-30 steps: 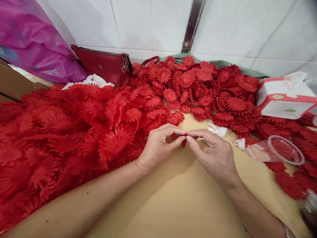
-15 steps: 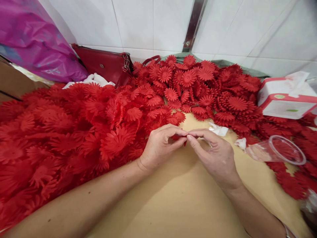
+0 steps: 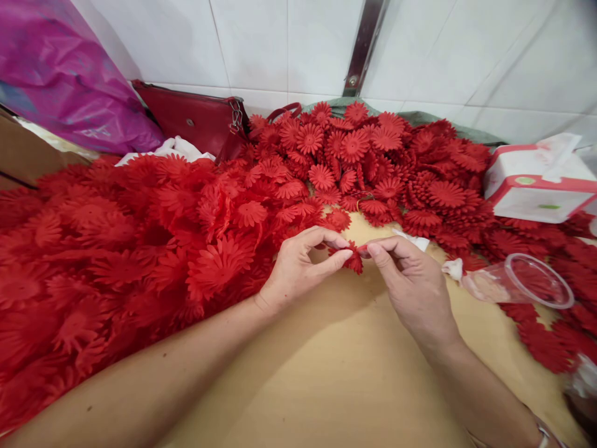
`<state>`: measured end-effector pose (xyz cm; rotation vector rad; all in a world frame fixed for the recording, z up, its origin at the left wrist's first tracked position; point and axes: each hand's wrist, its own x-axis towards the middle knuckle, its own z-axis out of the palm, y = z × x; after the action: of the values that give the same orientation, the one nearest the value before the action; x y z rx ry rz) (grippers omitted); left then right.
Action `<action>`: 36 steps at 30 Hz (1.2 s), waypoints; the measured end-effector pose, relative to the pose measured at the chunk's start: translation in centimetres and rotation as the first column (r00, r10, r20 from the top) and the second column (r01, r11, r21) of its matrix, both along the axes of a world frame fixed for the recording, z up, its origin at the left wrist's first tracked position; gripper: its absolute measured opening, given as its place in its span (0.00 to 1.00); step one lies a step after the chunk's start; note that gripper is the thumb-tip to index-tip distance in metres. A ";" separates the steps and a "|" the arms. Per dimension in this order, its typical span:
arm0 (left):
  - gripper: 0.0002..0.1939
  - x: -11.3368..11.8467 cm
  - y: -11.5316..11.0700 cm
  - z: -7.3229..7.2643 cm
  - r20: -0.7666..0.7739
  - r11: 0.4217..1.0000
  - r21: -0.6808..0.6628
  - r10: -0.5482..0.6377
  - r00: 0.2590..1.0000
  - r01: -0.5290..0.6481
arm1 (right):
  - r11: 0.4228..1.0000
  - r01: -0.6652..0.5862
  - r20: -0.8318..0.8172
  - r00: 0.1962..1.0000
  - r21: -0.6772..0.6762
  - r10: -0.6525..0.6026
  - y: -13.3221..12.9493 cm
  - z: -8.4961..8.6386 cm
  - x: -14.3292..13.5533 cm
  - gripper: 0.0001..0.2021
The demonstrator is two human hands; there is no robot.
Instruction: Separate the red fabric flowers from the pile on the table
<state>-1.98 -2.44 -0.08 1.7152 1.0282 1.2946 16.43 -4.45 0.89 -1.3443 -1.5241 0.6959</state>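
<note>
Between my two hands is a small red artificial flower piece (image 3: 354, 257), its petals bent and partly covered by fingers. My left hand (image 3: 305, 264) pinches its left side between thumb and forefinger. On the other side, the thumb and forefinger of my right hand (image 3: 413, 280) are closed on a red petal edge of the same piece. Both hands hover over the bare tan tabletop (image 3: 326, 373). Loose bright red flower pieces (image 3: 224, 267) lie heaped right beside my left hand and forearm.
Darker red flower pieces (image 3: 354, 146) are piled along the tiled wall (image 3: 256, 43). To the right are a tissue box (image 3: 536, 186), a tipped clear plastic cup (image 3: 499, 280) and crumpled tissue (image 3: 453, 269). A red handbag (image 3: 196, 118) and purple bag (image 3: 79, 81) stand back left.
My fingertips, which met closely before, have drawn apart, my right hand shifting slightly right. More of the red flower piece shows between them now.
</note>
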 end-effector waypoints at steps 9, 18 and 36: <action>0.03 -0.2 0.5 -0.2 0.079 1.000 0.004 0.018 0.997 -0.018 | 0.996 -0.021 0.044 0.999 0.082 0.018 0.1 0.2 0.2 0.07; 0.02 -0.2 0.1 0.0 -0.084 0.984 0.157 -0.070 0.994 0.082 | 0.969 -0.092 0.158 0.986 0.229 0.057 -0.3 0.4 -0.7 0.03; 0.03 0.4 0.0 -0.1 0.144 0.969 -0.218 -0.083 0.986 0.114 | 0.984 -0.109 0.048 0.993 0.140 0.104 -0.2 -0.2 -0.9 0.05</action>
<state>-1.60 -2.46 -0.19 1.4695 0.9599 1.1651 15.56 -4.67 0.67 -1.1829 -1.6561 0.6163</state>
